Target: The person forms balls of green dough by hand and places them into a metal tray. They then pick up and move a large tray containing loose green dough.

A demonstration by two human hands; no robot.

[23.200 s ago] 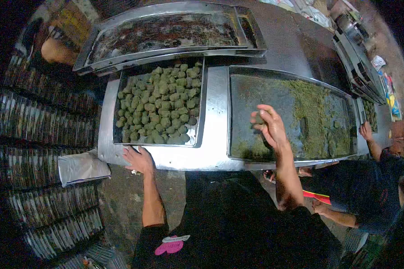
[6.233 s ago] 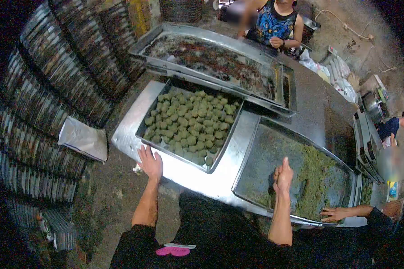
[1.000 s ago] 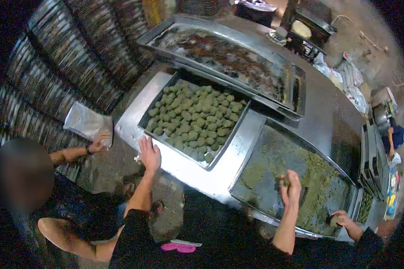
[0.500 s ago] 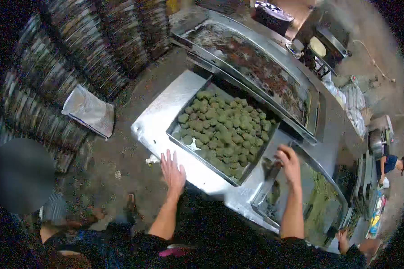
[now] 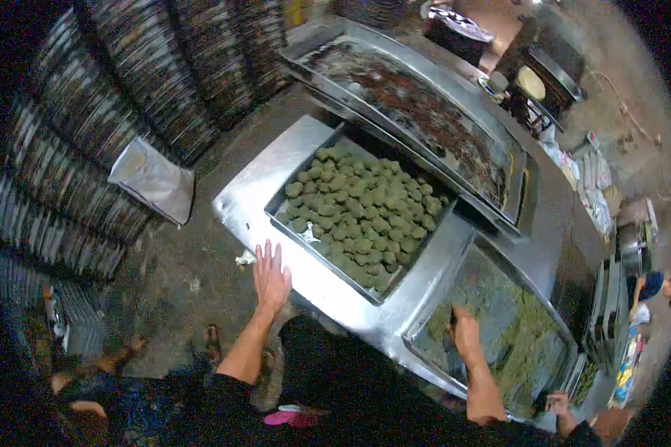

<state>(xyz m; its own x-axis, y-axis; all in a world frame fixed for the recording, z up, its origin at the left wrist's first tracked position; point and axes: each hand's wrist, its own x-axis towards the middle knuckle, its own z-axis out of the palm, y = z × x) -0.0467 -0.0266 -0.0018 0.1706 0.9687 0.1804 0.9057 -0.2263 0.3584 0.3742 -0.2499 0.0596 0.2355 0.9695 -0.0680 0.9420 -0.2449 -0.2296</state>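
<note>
My left hand (image 5: 272, 277) lies flat with its fingers stretched out on the shiny metal table (image 5: 250, 179). Beside it a square metal tray (image 5: 328, 264) holds a heap of dull green balls (image 5: 365, 212) and a small white scrap (image 5: 308, 233). My right hand (image 5: 466, 331) is low over a second metal tray (image 5: 492, 257), which has crumbly green material (image 5: 525, 320) scattered over its bottom. Its fingers are curled together and point down. What they hold, if anything, is hidden.
A long metal tray with a brown residue (image 5: 432, 104) lies behind the balls. Stacked trays (image 5: 127, 67) rise on the left, near a white sack (image 5: 153, 179). Another person's hand (image 5: 559, 406) is at the second tray's near right corner. More people are at bottom left and far right.
My right hand has come down from above the gap between the trays into the second tray. My left hand stays flat on the table. A blurred round shape at left is gone.
</note>
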